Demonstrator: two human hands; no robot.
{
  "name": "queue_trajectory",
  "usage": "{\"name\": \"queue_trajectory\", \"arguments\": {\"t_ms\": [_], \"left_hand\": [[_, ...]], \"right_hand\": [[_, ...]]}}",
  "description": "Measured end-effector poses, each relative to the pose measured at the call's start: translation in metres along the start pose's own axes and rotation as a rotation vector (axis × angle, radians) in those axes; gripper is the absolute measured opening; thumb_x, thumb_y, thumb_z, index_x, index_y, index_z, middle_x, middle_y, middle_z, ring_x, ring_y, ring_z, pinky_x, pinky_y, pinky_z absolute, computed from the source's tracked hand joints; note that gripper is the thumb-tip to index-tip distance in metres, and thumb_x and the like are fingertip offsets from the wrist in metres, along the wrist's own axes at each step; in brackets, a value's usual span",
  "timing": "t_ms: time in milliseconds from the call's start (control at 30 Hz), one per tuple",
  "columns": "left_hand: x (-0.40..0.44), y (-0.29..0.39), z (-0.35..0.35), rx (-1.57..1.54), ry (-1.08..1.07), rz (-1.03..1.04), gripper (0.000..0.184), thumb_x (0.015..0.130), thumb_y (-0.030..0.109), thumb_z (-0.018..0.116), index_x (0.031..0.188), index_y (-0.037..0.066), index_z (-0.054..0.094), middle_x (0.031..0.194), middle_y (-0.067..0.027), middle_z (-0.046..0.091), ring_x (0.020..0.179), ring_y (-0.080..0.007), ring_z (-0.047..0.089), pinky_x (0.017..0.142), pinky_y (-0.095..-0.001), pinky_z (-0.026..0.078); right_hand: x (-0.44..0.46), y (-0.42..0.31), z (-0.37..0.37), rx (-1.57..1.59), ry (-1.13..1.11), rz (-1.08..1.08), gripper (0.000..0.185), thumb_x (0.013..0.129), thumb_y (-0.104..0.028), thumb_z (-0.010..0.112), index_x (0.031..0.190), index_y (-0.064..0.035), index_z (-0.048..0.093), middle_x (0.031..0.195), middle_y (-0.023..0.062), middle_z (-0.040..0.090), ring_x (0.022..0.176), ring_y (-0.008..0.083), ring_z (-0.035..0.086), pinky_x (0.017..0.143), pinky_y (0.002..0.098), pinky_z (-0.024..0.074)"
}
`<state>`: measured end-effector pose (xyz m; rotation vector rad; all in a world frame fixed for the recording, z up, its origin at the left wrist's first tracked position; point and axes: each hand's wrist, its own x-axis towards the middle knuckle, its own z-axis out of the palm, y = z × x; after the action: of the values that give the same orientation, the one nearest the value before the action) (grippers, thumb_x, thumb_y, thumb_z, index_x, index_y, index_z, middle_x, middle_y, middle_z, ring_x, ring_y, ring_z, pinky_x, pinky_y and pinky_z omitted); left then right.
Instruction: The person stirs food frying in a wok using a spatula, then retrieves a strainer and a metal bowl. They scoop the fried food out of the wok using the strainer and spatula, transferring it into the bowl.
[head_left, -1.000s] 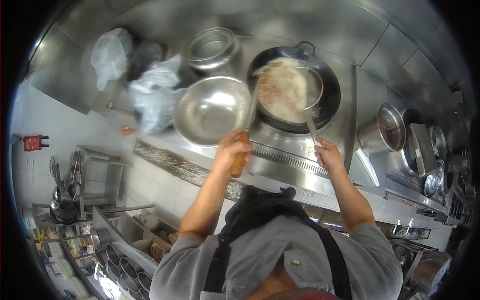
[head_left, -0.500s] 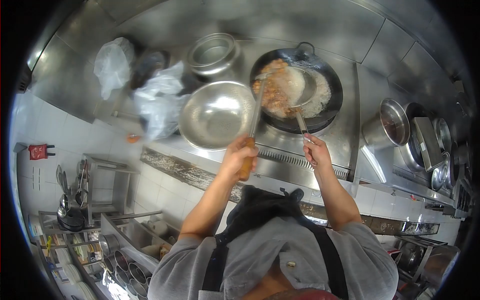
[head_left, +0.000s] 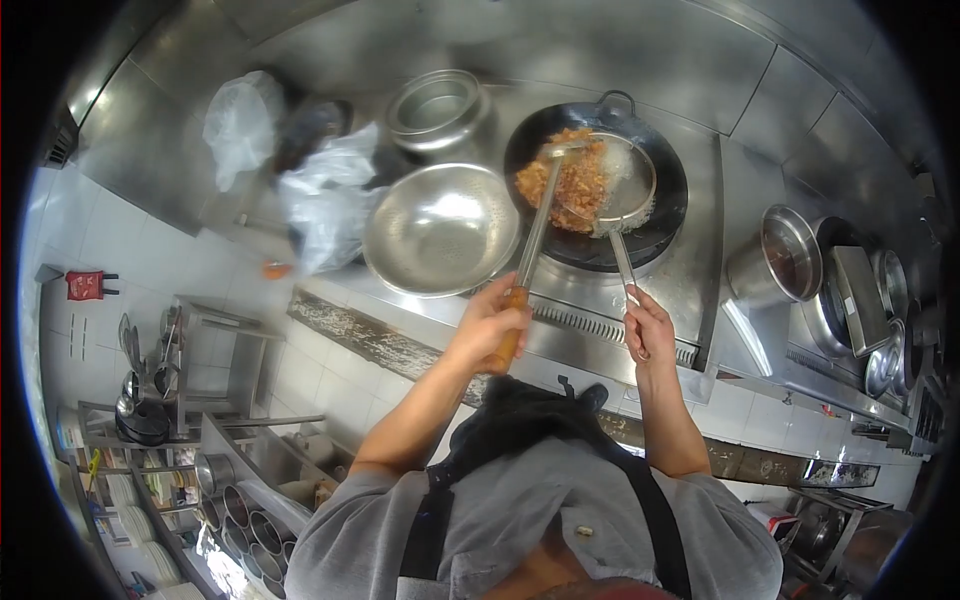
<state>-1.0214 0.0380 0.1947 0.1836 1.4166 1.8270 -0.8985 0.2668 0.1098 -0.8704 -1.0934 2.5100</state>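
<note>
My left hand (head_left: pixel 492 325) is wrapped round the wooden grip of a long metal-shafted wok spatula (head_left: pixel 541 225); the exact shape of its head is partly blurred. That head lies at the top of a heap of browned fried pieces (head_left: pixel 570 185) in a black wok (head_left: pixel 672 205). In my right hand (head_left: pixel 650 325) is the thin handle of a round wire strainer (head_left: pixel 632 180). Its hoop sits inside the wok, with many of the browned pieces over its left half and pale, bubbling oil on its right.
Left of the wok stands a wide perforated metal bowl (head_left: pixel 440 245), with a metal pot (head_left: pixel 435 110) behind it. Plastic bags (head_left: pixel 335 190) lie further left. On the right are a deep pot (head_left: pixel 775 260) and stacked pans. A steel wall (head_left: pixel 660 60) rises behind the stove.
The strainer has shifted, and its mesh now shows clearly beside the fried pieces. The spatula head has moved right over the heap. Steam and blur above the wok have thinned.
</note>
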Motion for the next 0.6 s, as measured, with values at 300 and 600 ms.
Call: {"name": "queue_trajectory", "arguments": {"t_ms": [300,600], "left_hand": [[-0.007,0.005,-0.008,-0.055,-0.055,0.061,0.076,0.074,-0.002,0.056,0.139,-0.006,0.017,0.080,-0.0136,0.054,0.051,-0.0192,0.053,0.041,-0.0299,0.044],[-0.079,0.022,-0.038,-0.100,0.064,0.122,0.070,0.072,-0.001,0.056,0.136,-0.004,0.028,0.079,-0.0130,0.053,0.048,-0.0178,0.052,0.039,-0.0283,0.044]], "right_hand": [[-0.001,-0.009,0.003,-0.182,-0.020,-0.026,0.045,0.085,-0.006,0.055,0.128,-0.0008,0.043,0.056,0.0021,0.049,0.030,0.0065,0.034,0.026,0.0213,0.0175],[-0.027,-0.008,0.051,-0.333,-0.124,0.011,0.044,0.087,-0.006,0.053,0.129,-0.0011,0.043,0.054,0.0018,0.048,0.029,0.0068,0.034,0.026,0.0209,0.0190]]}}
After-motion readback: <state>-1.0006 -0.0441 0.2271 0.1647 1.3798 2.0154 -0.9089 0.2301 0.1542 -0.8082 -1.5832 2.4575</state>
